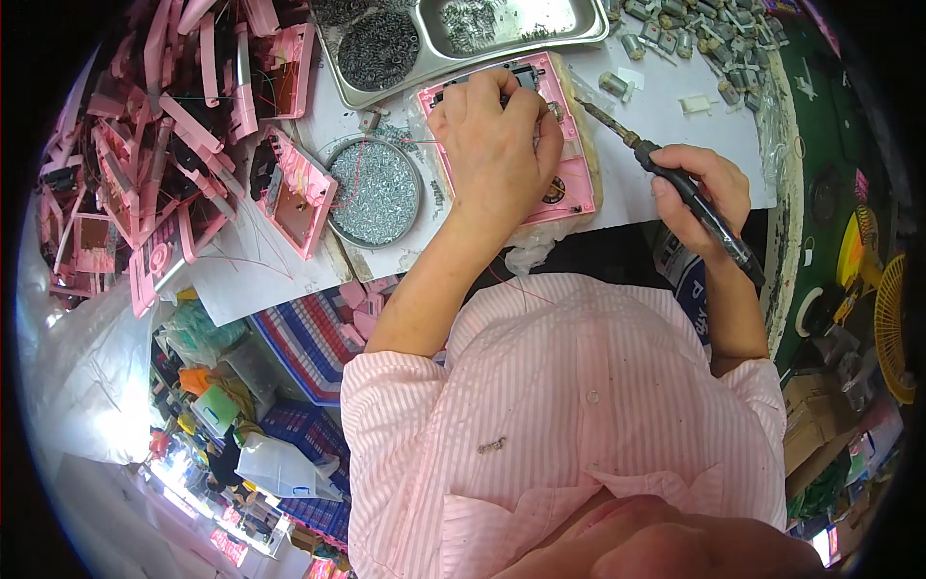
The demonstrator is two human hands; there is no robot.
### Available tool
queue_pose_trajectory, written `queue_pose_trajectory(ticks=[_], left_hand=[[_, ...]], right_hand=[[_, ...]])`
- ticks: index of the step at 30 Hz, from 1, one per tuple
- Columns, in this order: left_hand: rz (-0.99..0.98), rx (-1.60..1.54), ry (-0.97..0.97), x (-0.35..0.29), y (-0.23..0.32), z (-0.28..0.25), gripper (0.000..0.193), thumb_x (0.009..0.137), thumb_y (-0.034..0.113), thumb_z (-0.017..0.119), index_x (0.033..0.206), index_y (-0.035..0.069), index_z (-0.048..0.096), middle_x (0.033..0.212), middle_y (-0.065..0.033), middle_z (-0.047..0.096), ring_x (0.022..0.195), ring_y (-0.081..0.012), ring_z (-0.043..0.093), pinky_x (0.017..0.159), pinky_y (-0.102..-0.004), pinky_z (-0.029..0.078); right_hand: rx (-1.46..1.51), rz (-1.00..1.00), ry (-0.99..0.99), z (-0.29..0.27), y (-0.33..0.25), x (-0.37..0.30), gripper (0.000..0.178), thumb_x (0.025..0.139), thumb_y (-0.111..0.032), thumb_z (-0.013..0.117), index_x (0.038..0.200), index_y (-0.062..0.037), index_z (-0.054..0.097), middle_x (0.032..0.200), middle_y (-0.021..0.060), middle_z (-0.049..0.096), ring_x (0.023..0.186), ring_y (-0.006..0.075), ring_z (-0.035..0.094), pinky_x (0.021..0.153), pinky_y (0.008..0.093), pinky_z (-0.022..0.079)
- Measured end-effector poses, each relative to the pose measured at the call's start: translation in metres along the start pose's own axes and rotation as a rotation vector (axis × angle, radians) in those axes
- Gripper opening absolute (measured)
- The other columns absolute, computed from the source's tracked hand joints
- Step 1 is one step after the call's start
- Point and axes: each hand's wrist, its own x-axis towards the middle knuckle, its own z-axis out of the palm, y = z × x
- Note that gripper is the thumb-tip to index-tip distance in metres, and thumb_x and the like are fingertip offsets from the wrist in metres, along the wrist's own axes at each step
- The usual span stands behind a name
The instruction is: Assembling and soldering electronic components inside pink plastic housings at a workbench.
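Note:
A pink plastic casing [579,154] lies on a pale pad in front of me, with wires, a small round part and dark parts inside. My left hand [497,145] rests over it, fingers bent and closed down at the dark grey mechanism [526,77] along its far side. Whatever the fingertips pinch is hidden beneath them. Wrapped round the black handle of a screwdriver [696,203] is my right hand [709,188], to the right of the casing. The thin metal shaft slants up and left, its tip beside the casing's far right edge.
A round metal dish [374,193] of small screws stands left of the casing. Beyond it, a metal tray [434,63] holds dark springs or similar small parts. Pink casings [145,154] with wires are heaped at the left; small motors [675,39] lie scattered at far right.

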Motion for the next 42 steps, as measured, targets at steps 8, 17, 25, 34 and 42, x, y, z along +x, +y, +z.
queue_pose_trajectory(ticks=[8,17,25,34,42], left_hand=[[-0.03,0.077,-0.053,0.005,0.007,-0.001,0.012,0.074,0.018,0.073,0.082,0.011,0.069,0.1,-0.0074,0.055,0.097,-0.0309,0.049,0.083,-0.046,0.035],[-0.03,0.105,-0.019,0.006,0.008,0.003,0.012,0.073,0.019,0.072,0.08,0.01,0.068,0.099,-0.008,0.055,0.096,-0.0317,0.05,0.083,-0.0467,0.036],[0.016,0.09,0.052,0.006,0.007,0.007,0.014,0.066,0.016,0.072,0.074,0.007,0.066,0.094,-0.0074,0.051,0.09,-0.0291,0.048,0.079,-0.0448,0.032],[0.008,0.101,0.046,0.006,0.009,0.007,0.013,0.065,0.014,0.072,0.074,0.007,0.066,0.094,-0.0075,0.051,0.09,-0.0291,0.048,0.08,-0.0456,0.032],[0.014,0.11,0.056,0.006,0.008,0.007,0.013,0.065,0.014,0.073,0.074,0.007,0.066,0.094,-0.0073,0.052,0.09,-0.0288,0.048,0.08,-0.0452,0.032]], right_hand=[[-0.005,0.006,-0.044,0.004,0.002,0.003,0.023,0.081,-0.007,0.075,0.103,-0.0027,0.07,0.074,0.0065,0.065,0.057,0.0177,0.059,0.056,0.0275,0.046],[0.016,0.008,-0.102,0.008,0.003,0.003,0.024,0.082,-0.005,0.073,0.105,0.0017,0.069,0.084,0.0092,0.071,0.065,0.0144,0.063,0.061,0.0251,0.047],[0.027,-0.02,-0.115,0.011,0.006,0.005,0.024,0.082,-0.004,0.072,0.105,0.0018,0.069,0.086,0.0104,0.071,0.066,0.0167,0.064,0.062,0.0273,0.049],[-0.011,-0.021,-0.133,0.001,0.004,0.008,0.024,0.081,-0.002,0.071,0.104,0.0021,0.069,0.087,0.0127,0.071,0.068,0.0207,0.066,0.063,0.0298,0.051],[0.022,-0.073,-0.081,0.008,0.004,0.012,0.024,0.078,-0.002,0.073,0.102,-0.0015,0.071,0.082,0.0109,0.07,0.063,0.0213,0.065,0.061,0.029,0.051]])
